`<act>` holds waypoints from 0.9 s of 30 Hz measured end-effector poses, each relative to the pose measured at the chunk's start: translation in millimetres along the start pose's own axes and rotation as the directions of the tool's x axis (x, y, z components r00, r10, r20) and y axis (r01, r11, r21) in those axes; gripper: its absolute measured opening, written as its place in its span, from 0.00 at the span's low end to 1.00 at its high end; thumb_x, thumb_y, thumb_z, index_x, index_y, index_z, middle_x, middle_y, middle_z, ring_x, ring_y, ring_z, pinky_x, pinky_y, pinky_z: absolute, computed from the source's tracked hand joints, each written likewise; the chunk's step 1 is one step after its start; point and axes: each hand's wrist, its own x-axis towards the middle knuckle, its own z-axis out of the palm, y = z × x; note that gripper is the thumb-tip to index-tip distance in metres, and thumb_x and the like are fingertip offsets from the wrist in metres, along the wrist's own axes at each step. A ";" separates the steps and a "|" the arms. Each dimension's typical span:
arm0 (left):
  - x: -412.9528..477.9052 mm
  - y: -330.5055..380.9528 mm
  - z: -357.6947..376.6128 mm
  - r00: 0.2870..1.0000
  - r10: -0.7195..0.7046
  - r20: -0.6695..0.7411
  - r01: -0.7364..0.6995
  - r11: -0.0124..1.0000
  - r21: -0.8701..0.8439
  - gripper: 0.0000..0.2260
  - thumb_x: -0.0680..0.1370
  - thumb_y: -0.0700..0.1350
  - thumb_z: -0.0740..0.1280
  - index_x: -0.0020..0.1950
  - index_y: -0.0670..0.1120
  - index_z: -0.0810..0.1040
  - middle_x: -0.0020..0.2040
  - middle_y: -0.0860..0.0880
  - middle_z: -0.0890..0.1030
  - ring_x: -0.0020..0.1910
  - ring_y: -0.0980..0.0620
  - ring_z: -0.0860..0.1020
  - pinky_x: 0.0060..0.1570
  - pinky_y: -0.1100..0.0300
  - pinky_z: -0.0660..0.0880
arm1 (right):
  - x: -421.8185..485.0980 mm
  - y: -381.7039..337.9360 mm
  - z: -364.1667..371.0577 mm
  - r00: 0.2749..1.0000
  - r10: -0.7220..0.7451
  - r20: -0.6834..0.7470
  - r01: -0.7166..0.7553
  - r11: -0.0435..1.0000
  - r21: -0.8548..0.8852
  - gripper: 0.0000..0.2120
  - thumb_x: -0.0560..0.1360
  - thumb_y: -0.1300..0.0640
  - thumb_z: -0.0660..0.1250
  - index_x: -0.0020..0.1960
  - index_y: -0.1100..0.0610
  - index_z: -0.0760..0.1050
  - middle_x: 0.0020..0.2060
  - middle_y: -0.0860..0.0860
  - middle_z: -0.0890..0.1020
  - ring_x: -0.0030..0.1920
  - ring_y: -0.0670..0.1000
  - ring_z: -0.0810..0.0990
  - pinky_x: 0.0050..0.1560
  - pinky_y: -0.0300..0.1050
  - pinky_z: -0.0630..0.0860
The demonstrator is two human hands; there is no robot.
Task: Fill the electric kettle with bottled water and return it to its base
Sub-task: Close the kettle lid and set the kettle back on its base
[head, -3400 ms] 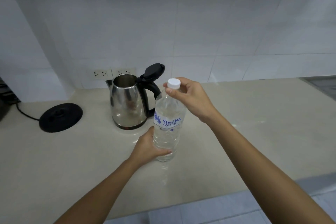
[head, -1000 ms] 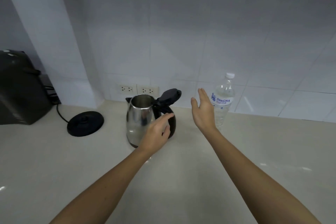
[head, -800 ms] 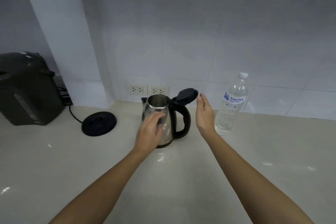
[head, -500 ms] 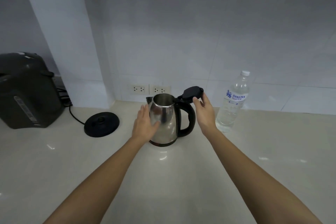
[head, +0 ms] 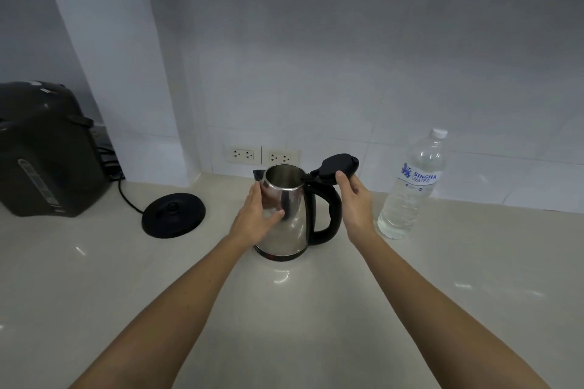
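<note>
Two hands at the kettle (head: 287, 218), mid-counter. Left hand (head: 252, 221): fingers near straight, laid flat on the steel wall at the kettle's 9 o'clock, thumb across the front; bracing, not wrapped. Right hand (head: 355, 202): reaches up at 3 o'clock, one fingertip on the near edge of the raised lid (head: 338, 166); the other digits pass behind it, so I cannot tell whether it pinches the lid or only touches it. Handle (head: 328, 215) ungripped, between hand and body. Kettle upright on the counter (head: 316, 309), off its base (head: 173, 215), which lies near at 9 o'clock, cord (head: 126, 196) running toward a dark appliance (head: 44, 151) further out at 10. Bottle (head: 410, 189) capped, upright at 3 o'clock, apart from the hand. Wall sockets (head: 262, 155) at 12. Judged step: closing the lid before the carry to the base. Risks: lid pushed down off-axis could tilt the kettle toward 9 if the flat palm slips on polished steel; an unlatched lid or a tilted carry could slop water from the spout near the sockets and base contacts; a skewed set-down would miss the base's centre stud. Not readable: water level inside the kettle, water level in the bottle, lid latch, where the cord plugs in. The appliance is cut off by the left edge.
</note>
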 end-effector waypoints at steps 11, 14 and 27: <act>-11.2 -5.7 7.2 0.995 0.086 -0.043 -0.085 0.996 0.031 0.47 0.72 0.55 0.72 0.78 0.58 0.40 0.76 0.53 0.64 0.70 0.51 0.70 0.67 0.47 0.71 | 13.5 -19.5 19.8 0.990 -0.137 0.025 0.139 0.974 -0.177 0.19 0.74 0.45 0.65 0.63 0.48 0.77 0.52 0.47 0.84 0.55 0.46 0.82 0.57 0.44 0.78; -12.0 -11.2 4.9 0.993 0.113 -0.041 -0.110 0.992 0.068 0.48 0.73 0.54 0.72 0.78 0.57 0.39 0.76 0.52 0.64 0.70 0.50 0.70 0.66 0.48 0.72 | 15.7 -29.1 36.5 0.984 -0.173 0.043 0.178 0.953 -0.244 0.25 0.71 0.42 0.66 0.68 0.46 0.73 0.57 0.46 0.83 0.60 0.47 0.79 0.64 0.46 0.75; -4.1 -25.5 0.2 0.985 0.168 0.047 -0.170 0.985 0.038 0.45 0.75 0.50 0.70 0.79 0.52 0.40 0.76 0.53 0.63 0.71 0.51 0.69 0.66 0.54 0.71 | 26.6 -31.1 92.6 0.923 -0.178 0.341 0.379 0.565 -0.733 0.24 0.70 0.46 0.72 0.63 0.54 0.75 0.58 0.47 0.80 0.57 0.50 0.77 0.57 0.44 0.75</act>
